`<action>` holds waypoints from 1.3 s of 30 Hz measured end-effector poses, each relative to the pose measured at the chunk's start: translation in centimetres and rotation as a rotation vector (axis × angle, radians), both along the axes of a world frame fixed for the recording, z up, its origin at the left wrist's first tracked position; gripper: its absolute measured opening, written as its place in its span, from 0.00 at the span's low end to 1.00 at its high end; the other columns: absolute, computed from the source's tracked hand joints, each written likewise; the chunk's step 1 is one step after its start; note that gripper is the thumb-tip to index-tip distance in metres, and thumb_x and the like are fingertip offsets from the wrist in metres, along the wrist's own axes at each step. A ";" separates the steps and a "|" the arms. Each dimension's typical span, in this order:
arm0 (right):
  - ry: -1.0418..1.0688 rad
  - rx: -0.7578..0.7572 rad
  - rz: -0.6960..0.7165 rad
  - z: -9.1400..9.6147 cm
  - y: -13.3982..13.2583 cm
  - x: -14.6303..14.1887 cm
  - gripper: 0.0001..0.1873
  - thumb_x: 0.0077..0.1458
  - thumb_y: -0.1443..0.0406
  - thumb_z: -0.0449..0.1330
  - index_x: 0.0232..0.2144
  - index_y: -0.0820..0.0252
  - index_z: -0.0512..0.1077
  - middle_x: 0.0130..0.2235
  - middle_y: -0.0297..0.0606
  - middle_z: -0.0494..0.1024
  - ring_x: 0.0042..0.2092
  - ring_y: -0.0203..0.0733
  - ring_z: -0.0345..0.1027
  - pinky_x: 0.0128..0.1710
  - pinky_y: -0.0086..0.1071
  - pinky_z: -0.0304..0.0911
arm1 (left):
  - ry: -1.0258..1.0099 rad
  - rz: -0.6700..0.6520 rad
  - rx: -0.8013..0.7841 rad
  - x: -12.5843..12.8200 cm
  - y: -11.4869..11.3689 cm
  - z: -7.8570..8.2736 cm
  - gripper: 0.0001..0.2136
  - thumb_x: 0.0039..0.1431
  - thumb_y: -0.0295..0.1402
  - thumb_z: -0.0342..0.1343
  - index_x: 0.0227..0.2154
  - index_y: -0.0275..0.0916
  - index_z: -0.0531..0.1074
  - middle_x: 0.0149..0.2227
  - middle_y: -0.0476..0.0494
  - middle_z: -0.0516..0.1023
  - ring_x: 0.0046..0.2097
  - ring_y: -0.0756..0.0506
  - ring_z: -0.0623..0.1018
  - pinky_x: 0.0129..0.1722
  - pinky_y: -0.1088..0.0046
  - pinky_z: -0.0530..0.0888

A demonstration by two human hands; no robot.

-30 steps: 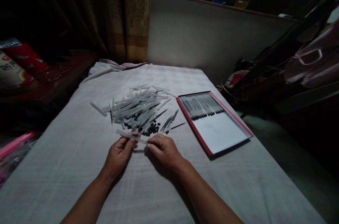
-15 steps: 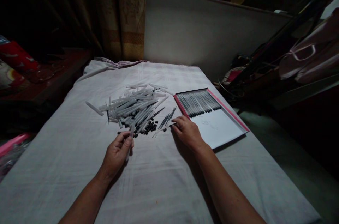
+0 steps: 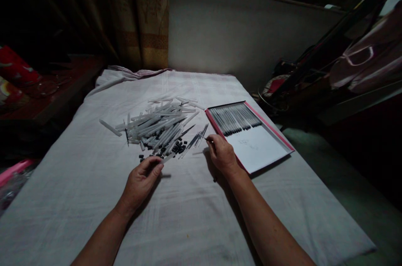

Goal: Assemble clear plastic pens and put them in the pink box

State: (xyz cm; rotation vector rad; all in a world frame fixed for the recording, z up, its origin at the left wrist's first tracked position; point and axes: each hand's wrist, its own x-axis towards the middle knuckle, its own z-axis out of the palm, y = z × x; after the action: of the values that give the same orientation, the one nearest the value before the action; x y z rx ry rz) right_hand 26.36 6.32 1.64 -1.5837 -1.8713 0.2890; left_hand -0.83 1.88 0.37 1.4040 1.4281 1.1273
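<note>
A heap of clear plastic pen barrels (image 3: 157, 125) lies mid-table, with small black caps (image 3: 177, 148) and thin refills (image 3: 193, 140) at its near edge. My left hand (image 3: 141, 182) pinches one clear barrel (image 3: 168, 158) just below the caps. Fingers closed, my right hand (image 3: 221, 155) pinches a thin refill beside the loose refills and next to the tray. A red-rimmed shallow tray (image 3: 273, 155) at right holds a row of finished pens (image 3: 235, 119) along its far end.
A white cloth (image 3: 188, 215) covers the table. A curtain (image 3: 147, 19) hangs behind, with a pale wall next to it. Red packages (image 3: 15, 77) sit on a dark shelf at left. Bags and clutter (image 3: 361, 69) stand at right, past the table's edge.
The hands were together on one barrel, then parted. My right hand went right to the loose refills and pinched one. My left hand kept the barrel.
</note>
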 end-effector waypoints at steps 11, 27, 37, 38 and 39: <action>1.236 -0.096 -0.005 3.1 -3.2 -5.3 0.13 0.53 0.58 0.65 0.36 0.57 0.68 0.34 0.34 0.78 0.31 0.35 0.76 0.23 0.24 0.69 | 0.140 -0.044 0.058 -0.1 -0.1 -0.8 0.15 0.54 0.46 0.59 0.37 0.40 0.77 0.37 0.43 0.82 0.39 0.43 0.80 0.42 0.67 0.77; 1.193 -0.228 0.018 2.4 -3.3 -7.7 0.12 0.50 0.58 0.65 0.33 0.57 0.70 0.33 0.34 0.79 0.29 0.35 0.74 0.23 0.25 0.68 | 0.198 -0.058 0.105 -0.1 -0.1 -0.8 0.15 0.55 0.45 0.57 0.37 0.41 0.78 0.36 0.44 0.82 0.38 0.43 0.81 0.40 0.69 0.76; 0.721 -0.305 0.074 1.5 -4.0 -7.2 0.12 0.52 0.61 0.60 0.39 0.58 0.76 0.36 0.38 0.80 0.34 0.39 0.73 0.31 0.31 0.68 | 0.103 -0.031 0.050 0.1 -0.1 -0.1 0.17 0.54 0.49 0.57 0.37 0.40 0.77 0.33 0.44 0.82 0.35 0.44 0.80 0.36 0.70 0.76; 0.609 -0.290 0.063 1.7 -4.0 -6.4 0.11 0.53 0.61 0.60 0.38 0.58 0.77 0.36 0.38 0.81 0.34 0.39 0.73 0.33 0.31 0.67 | 0.070 -0.018 0.028 0.0 -0.1 -0.1 0.18 0.54 0.50 0.57 0.37 0.40 0.76 0.32 0.44 0.81 0.33 0.45 0.80 0.35 0.70 0.76; 0.479 -0.277 0.050 2.1 -4.0 -5.3 0.09 0.54 0.62 0.60 0.35 0.58 0.77 0.35 0.38 0.81 0.35 0.40 0.73 0.35 0.31 0.66 | 0.042 -0.005 0.010 0.0 -0.1 -0.1 0.19 0.54 0.51 0.57 0.38 0.39 0.76 0.31 0.45 0.81 0.32 0.45 0.79 0.33 0.71 0.76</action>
State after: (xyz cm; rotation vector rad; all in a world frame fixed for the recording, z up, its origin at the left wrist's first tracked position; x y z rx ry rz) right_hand 21.10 2.36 3.70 -1.4761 -1.5421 0.8983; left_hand -0.84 1.78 0.24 1.4448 1.4491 1.1088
